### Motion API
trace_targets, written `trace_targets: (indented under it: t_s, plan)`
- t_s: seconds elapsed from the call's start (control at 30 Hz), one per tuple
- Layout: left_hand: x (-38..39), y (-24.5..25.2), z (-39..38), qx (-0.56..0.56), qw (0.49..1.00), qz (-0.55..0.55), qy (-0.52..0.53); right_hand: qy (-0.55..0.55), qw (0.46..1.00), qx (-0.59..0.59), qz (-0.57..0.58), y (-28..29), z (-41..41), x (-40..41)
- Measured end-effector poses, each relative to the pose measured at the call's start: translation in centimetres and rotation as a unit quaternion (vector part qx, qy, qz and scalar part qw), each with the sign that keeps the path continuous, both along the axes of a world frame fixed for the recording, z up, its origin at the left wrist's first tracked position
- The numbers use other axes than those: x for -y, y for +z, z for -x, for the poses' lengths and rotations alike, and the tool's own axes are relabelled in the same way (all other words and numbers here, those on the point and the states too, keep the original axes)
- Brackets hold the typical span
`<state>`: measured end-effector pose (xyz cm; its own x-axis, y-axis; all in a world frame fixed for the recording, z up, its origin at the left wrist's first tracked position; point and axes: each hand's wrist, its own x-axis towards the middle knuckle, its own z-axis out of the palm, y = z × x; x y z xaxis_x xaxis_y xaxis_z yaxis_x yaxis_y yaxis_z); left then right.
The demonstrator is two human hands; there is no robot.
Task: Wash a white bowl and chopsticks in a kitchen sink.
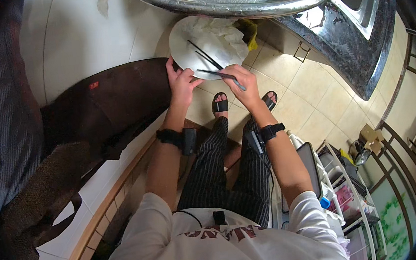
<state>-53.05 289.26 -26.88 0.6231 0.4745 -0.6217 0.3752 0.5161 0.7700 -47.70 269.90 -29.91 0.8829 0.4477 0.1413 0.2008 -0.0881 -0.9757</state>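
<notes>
A round white plate point(185, 53) is held out before me over the tiled floor. My left hand point(181, 81) grips its lower left rim, thumb and fingers spread around the edge. Two dark chopsticks point(206, 56) lie over the plate, pointing up and to the left. My right hand point(241, 82) is at the plate's lower right rim, closed around a slim dark utensil with a grey end point(239, 85), whose thin tip reaches across the rim. Whether the chopsticks are also in that hand is unclear. Crumpled whitish, translucent material point(223, 34) shows at the plate's upper right.
A large metal basin point(249, 9) overhangs the far side of the plate. A dark stone counter point(346, 49) with a sink stands at right. Dark cloth bags point(125, 89) hang at left. A white rack point(342, 177) with goods is at lower right. Something yellow point(252, 39) is behind the plate.
</notes>
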Motion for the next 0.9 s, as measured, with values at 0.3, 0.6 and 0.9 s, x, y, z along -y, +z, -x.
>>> trace_targets:
  t_s: [0.3, 0.6, 0.9]
  plan:
    - [0.3, 1.1, -0.2, -0.026, 0.999, -0.008, 0.045, -0.099, 0.977, -0.028, 0.185, -2.3, -4.4, 1.9]
    - [0.8, 0.4, -0.3, -0.029, 0.999, -0.023, 0.028, -0.213, 0.977, 0.006, 0.023, -1.2, -1.4, 3.4]
    - [0.6, 0.3, -0.8, -0.029, 0.999, -0.023, 0.033, -0.269, 0.951, -0.105, 0.107, -3.5, -2.2, 3.7]
